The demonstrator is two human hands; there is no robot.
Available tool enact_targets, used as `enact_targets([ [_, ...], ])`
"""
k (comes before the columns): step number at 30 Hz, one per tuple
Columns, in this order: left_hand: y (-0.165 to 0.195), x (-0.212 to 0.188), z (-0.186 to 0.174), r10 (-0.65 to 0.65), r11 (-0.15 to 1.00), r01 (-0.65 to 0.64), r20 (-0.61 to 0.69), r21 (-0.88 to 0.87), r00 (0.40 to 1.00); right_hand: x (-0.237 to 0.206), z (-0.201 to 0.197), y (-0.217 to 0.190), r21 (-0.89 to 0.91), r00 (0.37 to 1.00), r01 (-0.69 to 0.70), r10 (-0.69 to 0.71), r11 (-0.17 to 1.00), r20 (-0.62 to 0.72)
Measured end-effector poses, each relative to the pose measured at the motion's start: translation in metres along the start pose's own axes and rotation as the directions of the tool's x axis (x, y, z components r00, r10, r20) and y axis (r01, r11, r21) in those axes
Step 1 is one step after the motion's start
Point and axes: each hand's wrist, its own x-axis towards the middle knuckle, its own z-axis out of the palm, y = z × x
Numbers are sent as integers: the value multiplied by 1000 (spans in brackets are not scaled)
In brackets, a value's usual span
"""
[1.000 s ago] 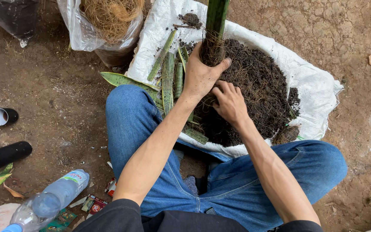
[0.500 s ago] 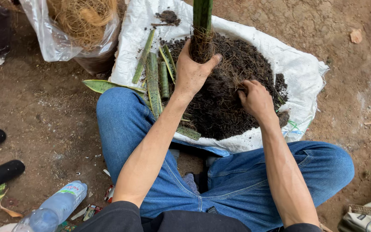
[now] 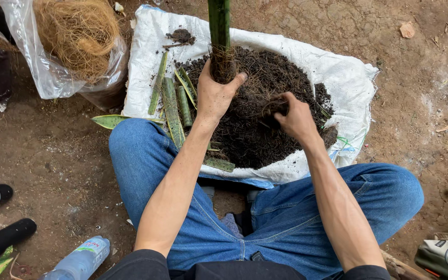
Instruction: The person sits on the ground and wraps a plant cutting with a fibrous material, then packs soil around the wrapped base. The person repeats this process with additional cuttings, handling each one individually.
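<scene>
Left hand is gripping the upright plant stem at its rooty base, mid-sack; right hand is clutching a root clump in the dark soil. Best steadying the stem, teasing roots gently.

Soft, even daylight falls over the scene; shadows are faint and diffuse, a mild sheen marks the clear plastic bag, focus is sharp, edges slightly stretched.
</scene>
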Motion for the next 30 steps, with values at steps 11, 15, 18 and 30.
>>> enact_targets([
  [11, -4, 2, 3, 2, 999, -3, 19, 48, 1000, -9, -36, -6, 77, 994, -66, 72, 995, -80],
  [15, -5, 2, 3, -26, 996, 24, 19, 86, 999, 0, -32, 9, 65, 996, -18, 24, 998, -86],
  [18, -4, 1, 3, -18, 998, 16, 39, 61, 999, 7, -25, 19, -79, 985, 85, -95, 993, -141],
  [30, -10, 2, 7, 22, 988, -29, 42, 154, 999, 3, -24, 6, 35, 995, -104, 104, 994, 1],
])
